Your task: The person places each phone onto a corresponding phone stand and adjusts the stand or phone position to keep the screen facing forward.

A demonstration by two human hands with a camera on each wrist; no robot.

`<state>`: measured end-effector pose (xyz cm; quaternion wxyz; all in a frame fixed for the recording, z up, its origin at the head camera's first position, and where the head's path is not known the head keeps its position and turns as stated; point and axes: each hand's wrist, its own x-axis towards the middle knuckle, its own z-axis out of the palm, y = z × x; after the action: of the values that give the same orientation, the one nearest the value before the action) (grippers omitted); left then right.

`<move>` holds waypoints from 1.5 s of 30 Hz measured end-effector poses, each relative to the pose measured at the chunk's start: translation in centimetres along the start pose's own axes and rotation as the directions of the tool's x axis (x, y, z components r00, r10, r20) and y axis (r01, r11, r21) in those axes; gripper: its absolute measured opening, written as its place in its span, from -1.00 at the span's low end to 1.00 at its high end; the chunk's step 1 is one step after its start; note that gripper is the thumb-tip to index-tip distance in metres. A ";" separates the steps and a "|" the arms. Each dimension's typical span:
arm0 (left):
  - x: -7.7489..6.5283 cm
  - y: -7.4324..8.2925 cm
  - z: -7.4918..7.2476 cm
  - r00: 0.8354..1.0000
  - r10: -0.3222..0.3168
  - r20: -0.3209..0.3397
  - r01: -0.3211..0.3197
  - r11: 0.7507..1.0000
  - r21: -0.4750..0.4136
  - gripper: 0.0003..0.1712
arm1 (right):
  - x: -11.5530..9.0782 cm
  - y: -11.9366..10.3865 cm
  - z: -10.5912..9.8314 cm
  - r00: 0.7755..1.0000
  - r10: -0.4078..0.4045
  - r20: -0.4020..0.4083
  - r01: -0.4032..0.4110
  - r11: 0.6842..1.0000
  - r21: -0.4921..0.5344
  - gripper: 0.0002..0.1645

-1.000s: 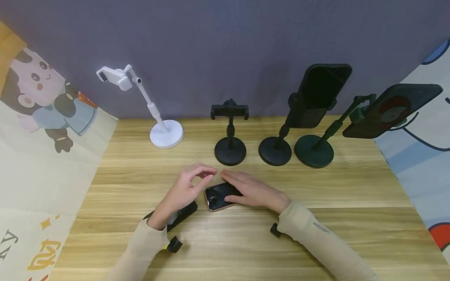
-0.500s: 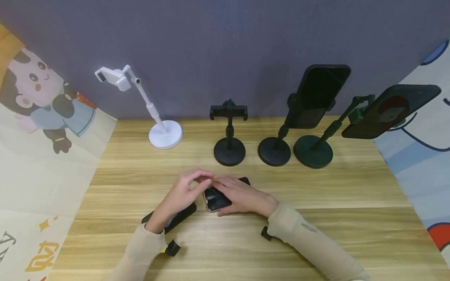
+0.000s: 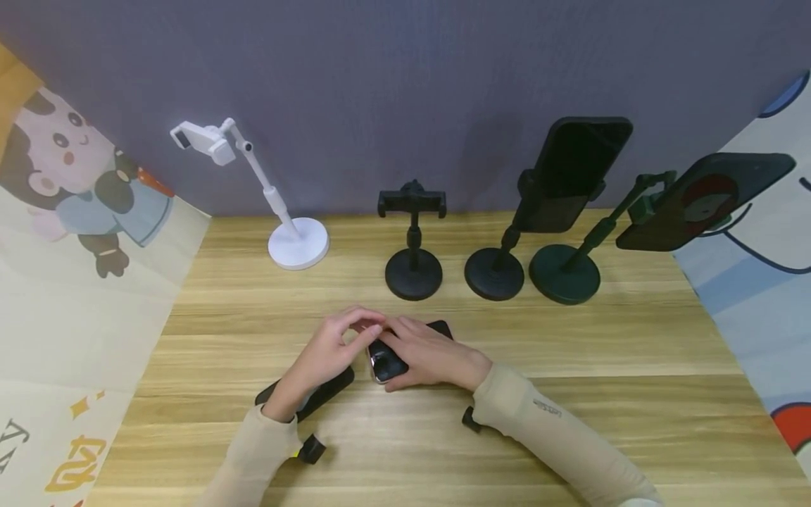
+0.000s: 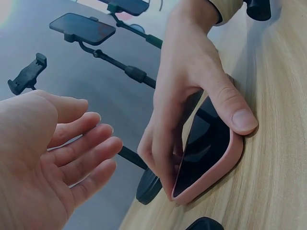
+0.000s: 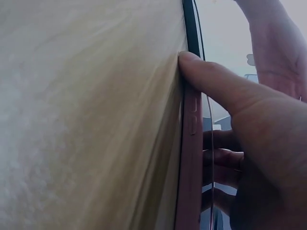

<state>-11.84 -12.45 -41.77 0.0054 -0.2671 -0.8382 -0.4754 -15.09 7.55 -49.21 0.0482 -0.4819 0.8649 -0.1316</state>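
Note:
A phone [image 3: 388, 363] in a pink case lies screen up at the middle of the table. My right hand [image 3: 434, 354] reaches over it and grips it across its width. In the left wrist view the thumb presses the near long edge of the phone [image 4: 207, 139], while the fingers curl down over the far edge. Side buttons show on the pink edge [image 5: 192, 124] in the right wrist view. Just left of the phone is my left hand [image 3: 328, 348], its fingers loosely bent and holding nothing. Part of the screen is hidden beneath the right hand.
Another dark phone [image 3: 327, 391] lies under the left wrist. Along the back stand a white phone stand [image 3: 299, 243], a black stand [image 3: 415, 273] with a bare clamp, and black [image 3: 494, 273] and green [image 3: 566, 273] stands, each holding a phone.
My right hand has slid left along the phone and now grips both its long edges; before, it lay over the right part of the screen. The left hand has shifted slightly down.

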 end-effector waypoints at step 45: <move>0.1 -0.2 0.5 0.988 -0.019 -0.155 0.015 1.000 -0.028 -0.75 | -1.6 -0.6 -3.5 0.948 0.106 -0.299 -0.026 0.966 0.258 0.05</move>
<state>-11.95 -12.13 -42.18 0.0629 -0.2224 -0.8310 -0.5059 -14.48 9.19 -45.72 -0.0234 -0.4159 0.8539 -0.3120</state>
